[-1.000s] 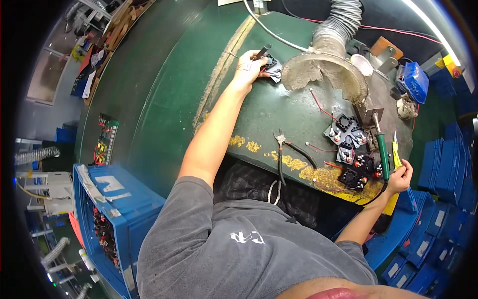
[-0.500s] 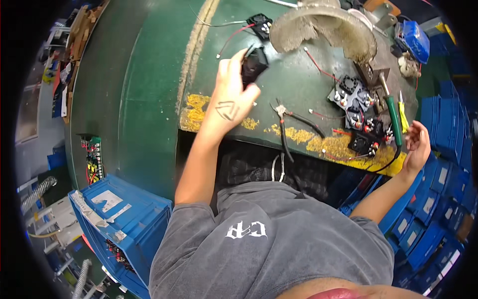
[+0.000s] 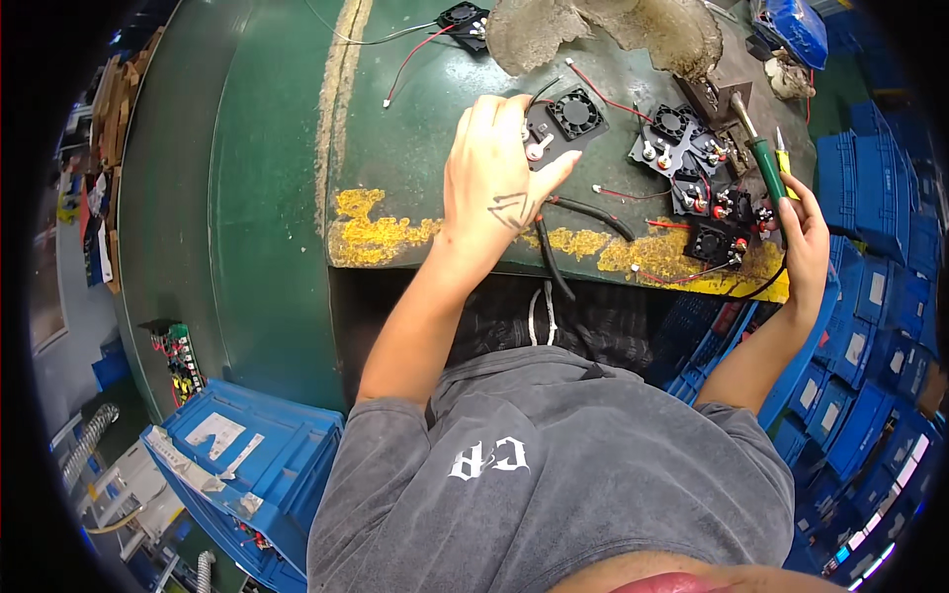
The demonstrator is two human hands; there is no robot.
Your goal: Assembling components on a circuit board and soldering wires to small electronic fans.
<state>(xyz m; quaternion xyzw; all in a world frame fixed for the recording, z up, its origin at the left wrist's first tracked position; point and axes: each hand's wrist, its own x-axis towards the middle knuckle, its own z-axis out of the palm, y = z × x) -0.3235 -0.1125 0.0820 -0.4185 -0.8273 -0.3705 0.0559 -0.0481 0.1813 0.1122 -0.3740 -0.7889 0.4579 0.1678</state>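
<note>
Holding one black fan board (image 3: 575,114): my left hand (image 3: 494,183), back uppermost, fingers and thumb clamped over the board's left part, its fan facing up and a white-tipped terminal showing between thumb and fingers. Location of that board: above the green workbench (image 3: 420,148), on the near side of the broken grey fume hood (image 3: 652,30). My right hand (image 3: 808,237): at the lower end of the green-handled soldering iron (image 3: 765,163), fingertips at the handle; I could not tell whether they had closed on it. Just beside the iron: one yellow-handled pointed tool (image 3: 784,156). Between my hands: a cluster of fan boards (image 3: 690,195) with terminals and thin leads. Partly under my left hand: one pair of pliers (image 3: 597,215), black handles spread, head hidden. Beyond that hand: a separate fan board (image 3: 461,15) with a red-and-black lead. Left of me: one blue crate (image 3: 297,425).
</note>
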